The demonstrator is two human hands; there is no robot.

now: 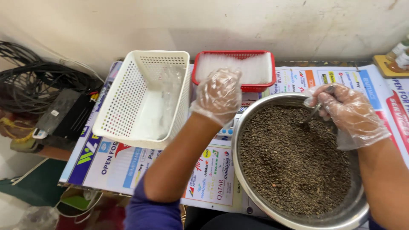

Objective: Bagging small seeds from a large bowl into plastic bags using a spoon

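My left hand [218, 94], in a clear plastic glove, hovers with fingers curled over the front edge of a red basket [197, 68] filled with small clear bags; whether it grips a bag is unclear. My right hand [347, 110], also gloved, holds a metal spoon [313, 114] whose tip dips into dark brown granules [294, 157]. The granules fill a large steel bowl [238, 127] in front of me.
A white perforated basket [128, 98] holding clear plastic tilts at the left. A printed sheet [128, 166] covers the table. Black cables [30, 81] and a black box [64, 115] lie at far left, small bottles [398, 57] at far right. A wall is behind.
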